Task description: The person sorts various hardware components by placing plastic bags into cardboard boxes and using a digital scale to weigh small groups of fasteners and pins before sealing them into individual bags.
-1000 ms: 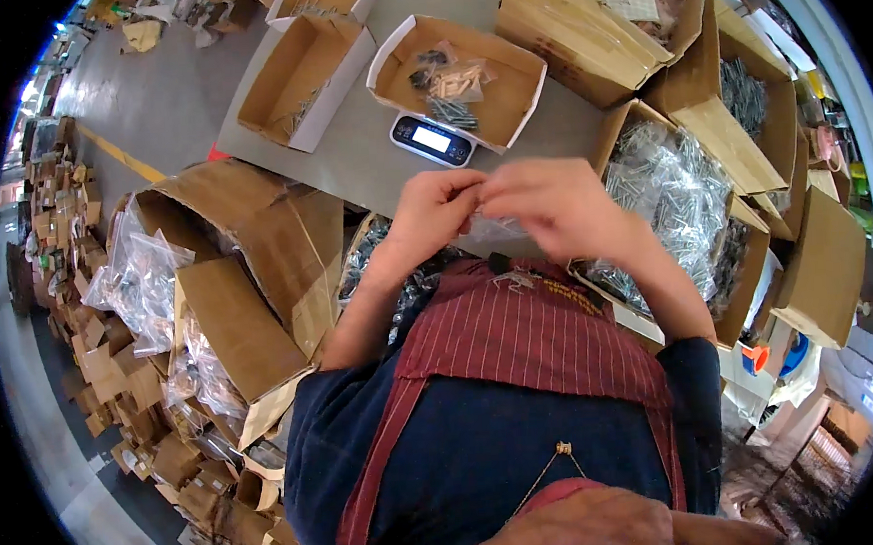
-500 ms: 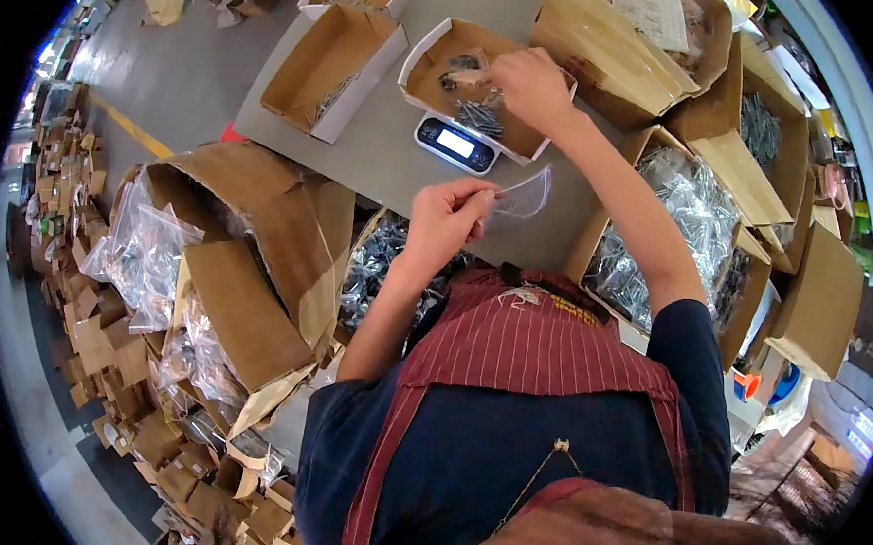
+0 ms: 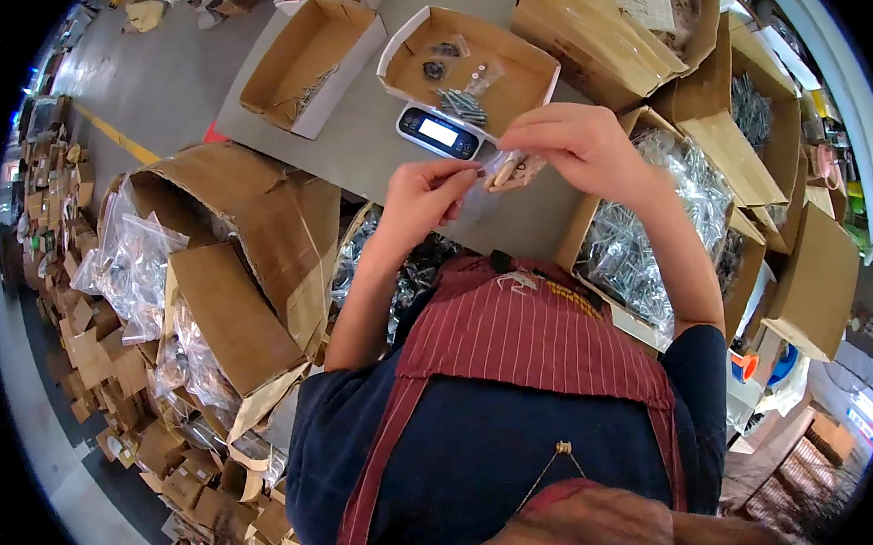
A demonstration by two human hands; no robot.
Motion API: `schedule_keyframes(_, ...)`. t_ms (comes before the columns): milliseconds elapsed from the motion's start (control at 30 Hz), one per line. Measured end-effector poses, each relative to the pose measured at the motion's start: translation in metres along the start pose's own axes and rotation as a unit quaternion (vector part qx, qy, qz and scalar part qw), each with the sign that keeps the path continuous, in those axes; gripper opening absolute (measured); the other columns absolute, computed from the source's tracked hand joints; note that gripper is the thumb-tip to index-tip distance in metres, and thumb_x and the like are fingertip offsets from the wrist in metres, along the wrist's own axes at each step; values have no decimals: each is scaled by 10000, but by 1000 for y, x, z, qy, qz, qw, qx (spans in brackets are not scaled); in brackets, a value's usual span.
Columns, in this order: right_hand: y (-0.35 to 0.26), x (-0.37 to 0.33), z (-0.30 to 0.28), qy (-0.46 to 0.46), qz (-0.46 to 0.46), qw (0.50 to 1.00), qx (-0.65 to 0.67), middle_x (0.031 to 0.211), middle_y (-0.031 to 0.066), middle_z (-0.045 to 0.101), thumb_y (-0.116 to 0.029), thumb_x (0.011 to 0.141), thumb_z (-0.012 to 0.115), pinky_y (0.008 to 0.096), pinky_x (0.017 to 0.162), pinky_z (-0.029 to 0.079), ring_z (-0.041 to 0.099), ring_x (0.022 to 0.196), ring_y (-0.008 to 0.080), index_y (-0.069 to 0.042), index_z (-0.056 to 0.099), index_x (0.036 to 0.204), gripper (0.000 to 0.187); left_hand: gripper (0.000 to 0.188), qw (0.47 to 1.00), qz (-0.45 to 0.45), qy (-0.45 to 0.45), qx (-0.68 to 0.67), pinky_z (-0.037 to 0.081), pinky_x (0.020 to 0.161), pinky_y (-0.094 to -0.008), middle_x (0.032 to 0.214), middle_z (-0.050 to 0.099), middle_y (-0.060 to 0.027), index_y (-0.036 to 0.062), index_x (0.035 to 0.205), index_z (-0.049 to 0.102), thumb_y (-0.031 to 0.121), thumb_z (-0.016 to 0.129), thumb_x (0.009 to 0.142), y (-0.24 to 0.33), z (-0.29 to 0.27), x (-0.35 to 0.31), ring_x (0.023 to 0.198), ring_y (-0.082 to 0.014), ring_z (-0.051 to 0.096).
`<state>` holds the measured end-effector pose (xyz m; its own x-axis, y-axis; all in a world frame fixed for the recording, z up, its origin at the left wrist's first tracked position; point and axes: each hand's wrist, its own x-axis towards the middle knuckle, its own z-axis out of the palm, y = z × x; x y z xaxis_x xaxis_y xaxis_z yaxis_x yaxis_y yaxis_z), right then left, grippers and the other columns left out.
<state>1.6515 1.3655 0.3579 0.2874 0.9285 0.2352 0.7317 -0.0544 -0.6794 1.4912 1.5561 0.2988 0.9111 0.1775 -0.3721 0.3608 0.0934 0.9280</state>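
Note:
My left hand (image 3: 423, 197) and my right hand (image 3: 579, 145) meet over the grey table (image 3: 353, 149), both pinching a small clear plastic bag (image 3: 510, 170) with small parts inside. Just beyond the bag lies a small digital scale (image 3: 439, 133) with a lit display. Behind the scale sits a shallow cardboard tray (image 3: 467, 69) with screws and a few small filled bags. My striped apron (image 3: 527, 327) fills the lower middle of the view.
A second cardboard tray (image 3: 306, 64) with screws lies at the far left of the table. Open cartons of bagged metal parts (image 3: 639, 234) stand at my right, more cartons and clear bags (image 3: 134, 266) at my left. Small boxes line the floor on the left.
My right hand came back from the cardboard tray beyond the scale and rejoined my left hand at the small bag, which now holds parts.

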Motion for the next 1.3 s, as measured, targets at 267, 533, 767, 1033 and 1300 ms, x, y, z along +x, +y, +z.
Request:
schedule_keyframes(267, -7, -1, 11, 191, 13, 971, 140, 1013, 113, 714, 99, 818, 594, 298, 803, 539, 684, 946, 212, -30, 720, 1038, 285, 214, 999, 11, -30, 25, 345, 462, -215, 632, 534, 31, -29, 976, 702, 170, 660, 908, -3, 5, -1, 525, -43, 467)
schedule_keyframes(533, 2, -6, 29, 140, 42, 980, 136, 997, 98, 715, 65, 830, 614, 295, 789, 539, 685, 918, 215, -24, 718, 998, 217, 189, 999, 11, -32, 35, 360, 458, -221, 632, 561, 29, -14, 997, 710, 129, 644, 892, -10, -4, -2, 517, -42, 478)
schedule_keyframes(767, -5, -14, 32, 50, -95, 965, -241, 932, 45, 642, -48, 662, 682, 358, 762, 539, 646, 876, 236, -90, 664, 914, 257, 236, 1000, 11, -9, -14, 389, 476, -207, 656, 572, 27, -6, 1089, 705, 113, 600, 914, -12, -1, -5, 541, -39, 498)
schedule_keyframes(1033, -21, -23, 44, -7, -211, 908, -361, 870, 33, 598, -140, 715, 602, 326, 806, 482, 596, 900, 190, -61, 639, 833, 147, 242, 999, 22, -6, 23, 443, 508, -211, 683, 612, 14, 32, 1103, 718, 130, 581, 928, -7, -2, -9, 565, -47, 543)
schedule_keyframes(1300, -33, -22, 57, -29, -215, 904, -369, 854, 25, 589, -158, 729, 593, 300, 762, 433, 563, 856, 173, -75, 633, 784, 107, 231, 946, 157, 90, 269, 388, 494, -233, 596, 528, 44, 53, 1098, 721, 140, 570, 946, -6, 15, -16, 537, -51, 495)
